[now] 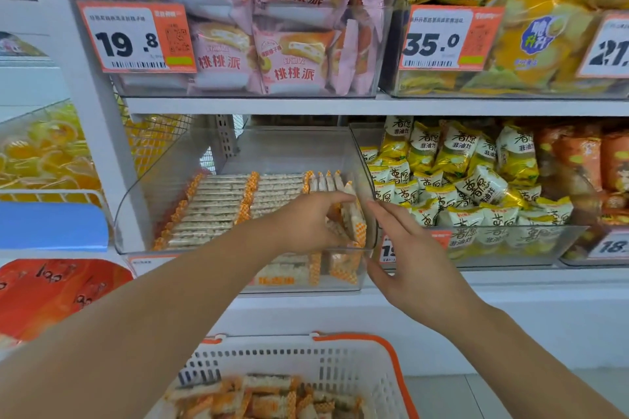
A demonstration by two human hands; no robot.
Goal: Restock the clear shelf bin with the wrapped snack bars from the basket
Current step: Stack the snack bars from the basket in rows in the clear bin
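The clear shelf bin (143,207) sits on the lower shelf, partly filled with rows of wrapped snack bars (218,211), white with orange-checked ends. My left hand (306,224) reaches over the bin's front wall at its right side, fingers closed around a few upright snack bars (354,218). My right hand (408,255) hovers just outside the bin's right front corner, fingers spread, fingertips touching the bin's rim and holding nothing. Below, a white basket (306,364) with an orange rim holds several more wrapped bars (265,398).
A neighbouring clear bin (510,241) of yellow and white snack packets stands to the right. Pink cake packs (292,44) and yellow bags fill the shelf above, with price tags (136,37) on the bin fronts. A blue divider (51,228) and orange packets lie at the left.
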